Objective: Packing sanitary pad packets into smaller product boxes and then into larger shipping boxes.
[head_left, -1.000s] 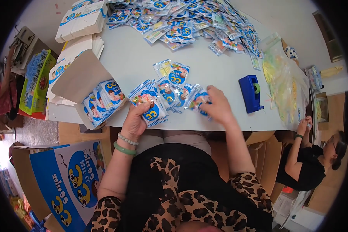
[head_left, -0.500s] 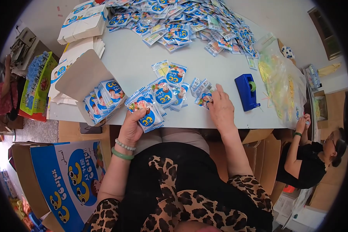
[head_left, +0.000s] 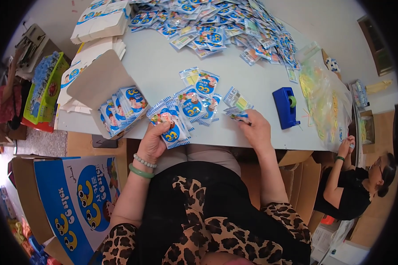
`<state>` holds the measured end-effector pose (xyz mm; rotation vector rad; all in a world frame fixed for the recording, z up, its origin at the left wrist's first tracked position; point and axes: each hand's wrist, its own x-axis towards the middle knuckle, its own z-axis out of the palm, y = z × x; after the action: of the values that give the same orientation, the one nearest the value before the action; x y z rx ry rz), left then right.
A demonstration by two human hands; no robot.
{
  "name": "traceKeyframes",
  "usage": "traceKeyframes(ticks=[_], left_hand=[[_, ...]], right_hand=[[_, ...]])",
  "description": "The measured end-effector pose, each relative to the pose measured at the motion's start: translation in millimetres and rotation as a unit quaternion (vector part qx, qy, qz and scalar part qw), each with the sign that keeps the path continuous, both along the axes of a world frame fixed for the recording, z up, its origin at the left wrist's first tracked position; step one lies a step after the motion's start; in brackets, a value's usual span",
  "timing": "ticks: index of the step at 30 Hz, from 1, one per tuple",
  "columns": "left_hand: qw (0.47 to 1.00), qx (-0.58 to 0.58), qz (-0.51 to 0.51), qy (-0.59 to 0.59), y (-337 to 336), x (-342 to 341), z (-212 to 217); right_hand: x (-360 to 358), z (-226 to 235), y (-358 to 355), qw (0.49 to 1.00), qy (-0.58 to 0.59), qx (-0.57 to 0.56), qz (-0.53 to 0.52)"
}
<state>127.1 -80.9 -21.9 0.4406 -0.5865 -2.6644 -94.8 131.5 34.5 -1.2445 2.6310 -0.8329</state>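
In my left hand (head_left: pixel 155 138) is a fanned bunch of small blue-and-white sachets (head_left: pixel 174 128), pinched between thumb and fingers at the table's front edge. My right hand (head_left: pixel 256 130) pinches one sachet (head_left: pixel 239 115) at its end and tilts it up; another sachet (head_left: pixel 238 98) lies flat just beyond it. Between the hands a loose cluster of sachets (head_left: pixel 192 104) rests on the table. Left of my left hand, an opened white carton (head_left: pixel 93 84) leans on its side with a row of sachets (head_left: pixel 124 106) standing inside.
A large heap of sachets (head_left: pixel 212 33) covers the table's far side. Stacked flat cartons (head_left: pixel 99 26) stand far left. A blue tape dispenser (head_left: pixel 285 108) and a clear plastic bag (head_left: pixel 325 97) sit on the right. A printed box (head_left: pixel 82 198) is below left. A co-worker (head_left: pixel 353 185) works at right.
My right hand has closed on a sachet and lifted its near end off the table. My left hand keeps its bunch in nearly the same place.
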Motion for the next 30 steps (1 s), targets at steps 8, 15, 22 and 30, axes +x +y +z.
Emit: traceKeyframes(ticks=[8, 15, 22, 30], left_hand=[[0.995, -0.002, -0.056, 0.083, -5, 15, -13], [0.997, 0.022, -0.053, 0.044, -3, 8, -3], [0.998, 0.040, -0.037, 0.031, -2, 6, -2], [0.995, 0.075, -0.024, 0.061, -4, 11, -17]], right_hand=[[21, 30, -108, 0.939, 0.118, 0.042, 0.320], [24, 16, -150, 0.906, 0.086, 0.172, 0.377], [13, 31, -110, 0.985, -0.038, 0.008, 0.167], [66, -9, -140, 0.993, 0.111, 0.019, 0.034]])
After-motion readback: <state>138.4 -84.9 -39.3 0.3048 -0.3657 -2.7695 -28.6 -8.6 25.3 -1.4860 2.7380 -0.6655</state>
